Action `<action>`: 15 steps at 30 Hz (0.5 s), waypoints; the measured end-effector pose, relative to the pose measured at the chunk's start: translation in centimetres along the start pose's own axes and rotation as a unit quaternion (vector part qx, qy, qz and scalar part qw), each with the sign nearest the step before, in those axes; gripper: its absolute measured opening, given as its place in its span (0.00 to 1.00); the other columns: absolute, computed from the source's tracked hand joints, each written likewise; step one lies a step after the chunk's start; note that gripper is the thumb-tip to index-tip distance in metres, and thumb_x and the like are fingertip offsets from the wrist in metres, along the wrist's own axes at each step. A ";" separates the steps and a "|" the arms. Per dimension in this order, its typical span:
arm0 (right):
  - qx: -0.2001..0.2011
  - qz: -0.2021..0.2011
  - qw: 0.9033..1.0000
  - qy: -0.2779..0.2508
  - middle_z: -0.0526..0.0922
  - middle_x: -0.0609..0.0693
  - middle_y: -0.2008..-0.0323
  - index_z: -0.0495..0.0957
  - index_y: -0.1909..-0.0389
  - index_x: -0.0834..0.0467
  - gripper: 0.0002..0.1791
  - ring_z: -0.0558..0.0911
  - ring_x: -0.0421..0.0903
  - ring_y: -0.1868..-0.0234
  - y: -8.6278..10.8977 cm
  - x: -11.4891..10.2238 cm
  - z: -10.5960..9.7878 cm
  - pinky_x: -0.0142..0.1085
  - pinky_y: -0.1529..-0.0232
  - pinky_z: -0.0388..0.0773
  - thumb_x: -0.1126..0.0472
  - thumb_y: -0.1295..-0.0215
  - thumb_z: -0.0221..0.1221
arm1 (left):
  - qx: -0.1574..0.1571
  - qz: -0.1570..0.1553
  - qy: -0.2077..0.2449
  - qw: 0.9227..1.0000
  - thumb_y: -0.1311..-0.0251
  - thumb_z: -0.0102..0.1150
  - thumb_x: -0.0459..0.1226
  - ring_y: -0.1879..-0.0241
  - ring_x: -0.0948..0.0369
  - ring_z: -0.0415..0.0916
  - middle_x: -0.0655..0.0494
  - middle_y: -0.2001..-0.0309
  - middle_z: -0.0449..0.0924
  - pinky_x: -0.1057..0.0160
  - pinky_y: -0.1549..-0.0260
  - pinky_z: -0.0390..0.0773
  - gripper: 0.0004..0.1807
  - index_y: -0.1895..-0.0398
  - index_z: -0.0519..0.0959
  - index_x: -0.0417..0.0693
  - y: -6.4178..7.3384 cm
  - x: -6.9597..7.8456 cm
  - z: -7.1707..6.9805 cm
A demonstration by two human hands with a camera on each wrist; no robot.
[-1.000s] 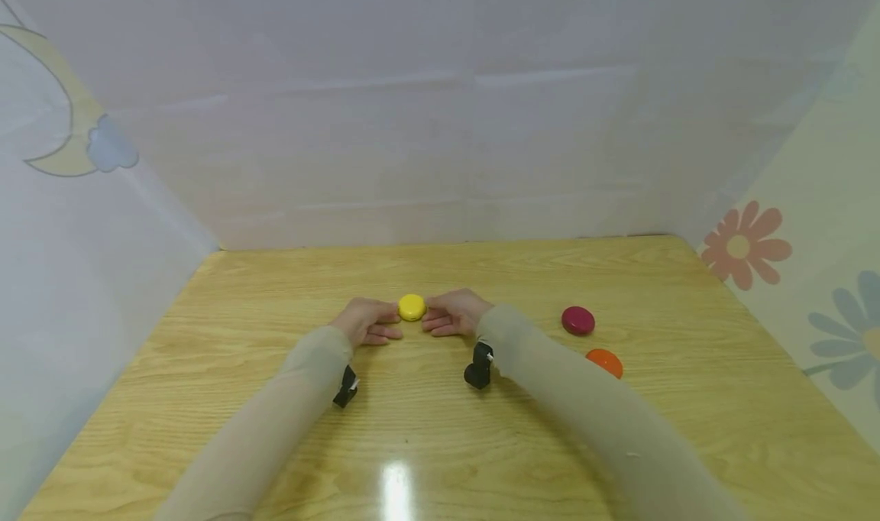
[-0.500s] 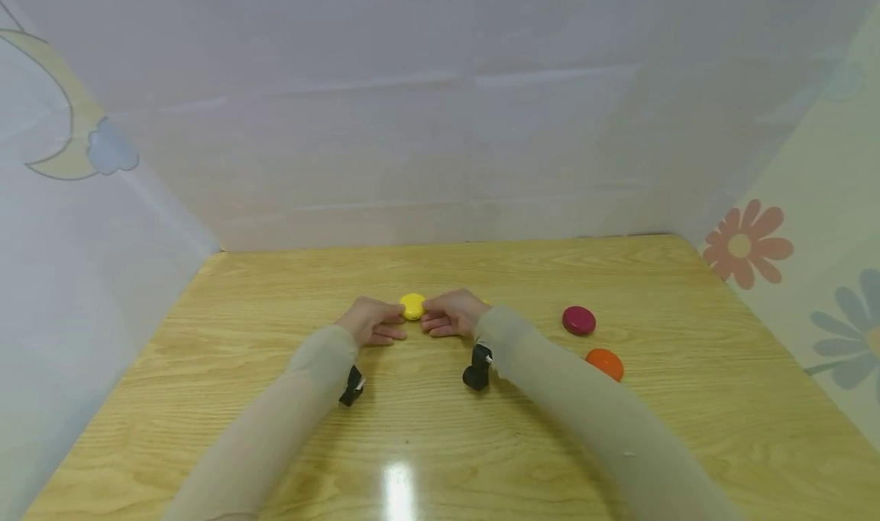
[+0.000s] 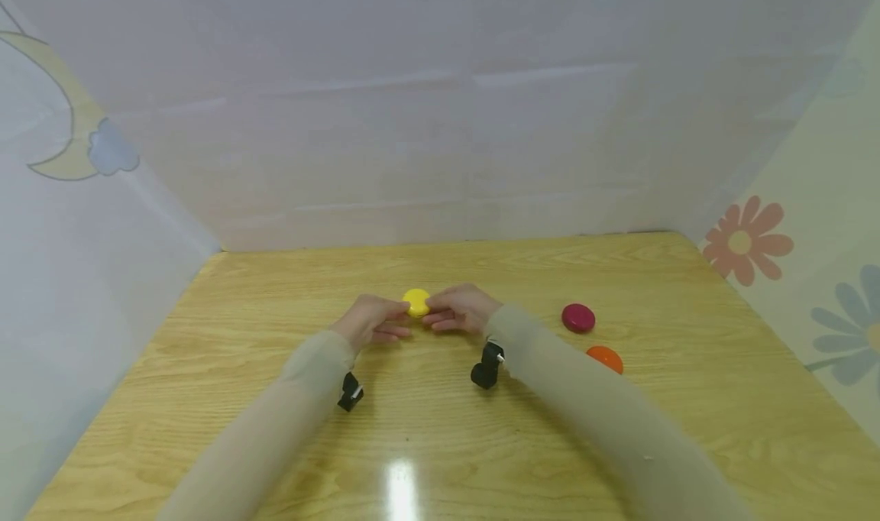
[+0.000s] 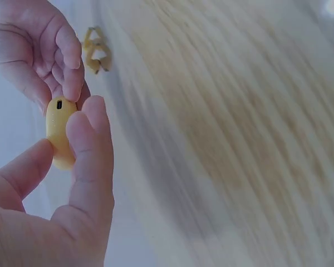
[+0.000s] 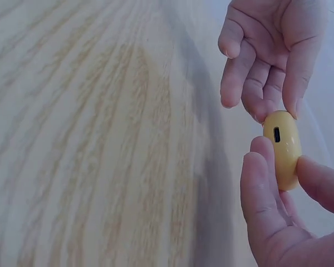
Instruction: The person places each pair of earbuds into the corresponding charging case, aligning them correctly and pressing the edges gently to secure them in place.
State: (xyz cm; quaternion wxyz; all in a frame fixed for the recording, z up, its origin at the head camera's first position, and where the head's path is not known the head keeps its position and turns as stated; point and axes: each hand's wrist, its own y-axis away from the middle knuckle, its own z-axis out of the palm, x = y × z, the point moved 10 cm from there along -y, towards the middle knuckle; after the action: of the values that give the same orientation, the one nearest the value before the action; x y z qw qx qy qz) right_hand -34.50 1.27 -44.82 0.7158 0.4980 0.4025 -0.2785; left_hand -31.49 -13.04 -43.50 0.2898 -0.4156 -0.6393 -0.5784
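Note:
Both hands meet at a small, round, glossy yellow charging case (image 3: pixel 415 302) with a dark oval port on its edge. In the left wrist view, my left hand (image 3: pixel 374 319) pinches one end of the case (image 4: pixel 60 125) between thumb and fingers. My right hand (image 3: pixel 462 308) grips the opposite side with its thumb and fingertips, seen close in the right wrist view around the case (image 5: pixel 283 150). Port side faces the wrists. The far side of the case stays hidden.
To the right lie a dark magenta disc (image 3: pixel 578 318) and an orange disc (image 3: pixel 605 358), the latter partly behind the right sleeve. A small yellow angular, looped object (image 4: pixel 97 51) lies beyond the hands. The wooden table (image 3: pixel 309 276) meets pale walls at the back and sides.
My left hand has moved slightly right, its fingers now overlapping the case's edge. The case has shifted a little right and farther away, with both hands on it. The two discs stay put.

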 end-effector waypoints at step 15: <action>-0.005 -0.024 1.000 0.018 0.83 0.60 0.60 0.68 0.40 0.72 0.22 0.85 0.46 0.68 3.1 -1.6 -0.3 0.36 0.59 0.82 0.69 0.32 0.57 | -0.020 0.066 0.016 0.997 0.30 0.53 0.38 0.55 0.51 0.83 0.38 0.40 0.74 0.60 0.58 0.80 0.23 0.38 0.69 0.32 2.5 1.4 1.4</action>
State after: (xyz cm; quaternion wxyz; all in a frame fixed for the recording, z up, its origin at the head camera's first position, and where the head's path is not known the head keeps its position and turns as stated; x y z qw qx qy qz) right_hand -32.95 2.59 -42.02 0.7042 0.4898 0.4282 -0.2843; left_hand -29.84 -11.45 -41.23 0.3294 -0.4534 -0.5941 -0.5770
